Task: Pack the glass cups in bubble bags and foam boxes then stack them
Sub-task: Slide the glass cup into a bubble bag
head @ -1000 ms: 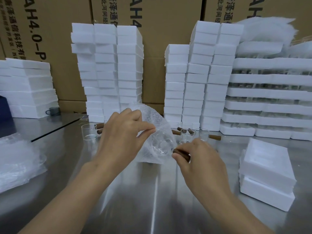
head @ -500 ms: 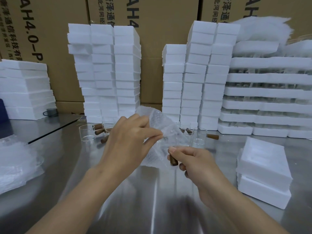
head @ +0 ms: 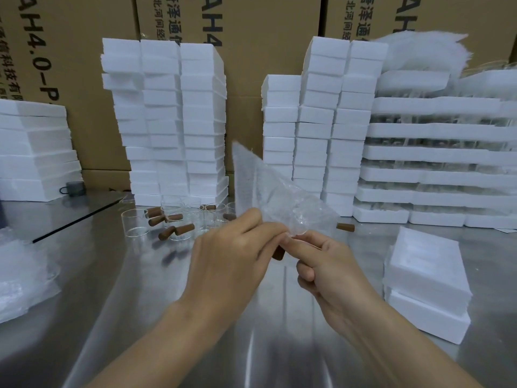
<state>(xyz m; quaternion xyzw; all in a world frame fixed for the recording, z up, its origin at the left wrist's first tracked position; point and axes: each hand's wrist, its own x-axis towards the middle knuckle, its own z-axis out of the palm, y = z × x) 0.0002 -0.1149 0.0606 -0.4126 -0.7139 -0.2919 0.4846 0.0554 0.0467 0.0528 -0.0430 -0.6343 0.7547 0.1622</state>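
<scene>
packing room | foam boxes (head: 165,121) stacked | cartons (head: 265,37) | steel table (head: 134,303)

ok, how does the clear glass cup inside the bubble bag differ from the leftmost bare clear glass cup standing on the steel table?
The bagged glass cup is wrapped in the clear bubble bag; the leftmost glass cup is bare. The bagged glass cup is held above the steel table by the left hand and right hand; the leftmost glass cup stands upright on it, untouched. Both are clear glass.
</scene>
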